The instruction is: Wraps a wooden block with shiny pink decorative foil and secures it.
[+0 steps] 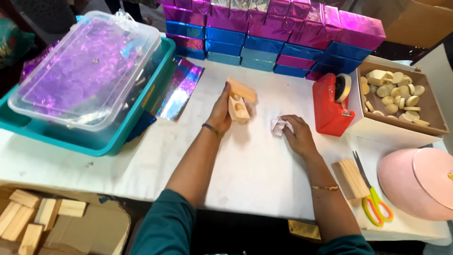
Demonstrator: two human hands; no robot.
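Both forearms reach up from the bottom of the frame over the white table (264, 174). The left hand (221, 113), near the centre, grasps a wooden block (239, 100) standing on its end. Just right of it, the right hand (297, 136) lies palm down, its fingers pinching a crumpled white paper (278, 126).
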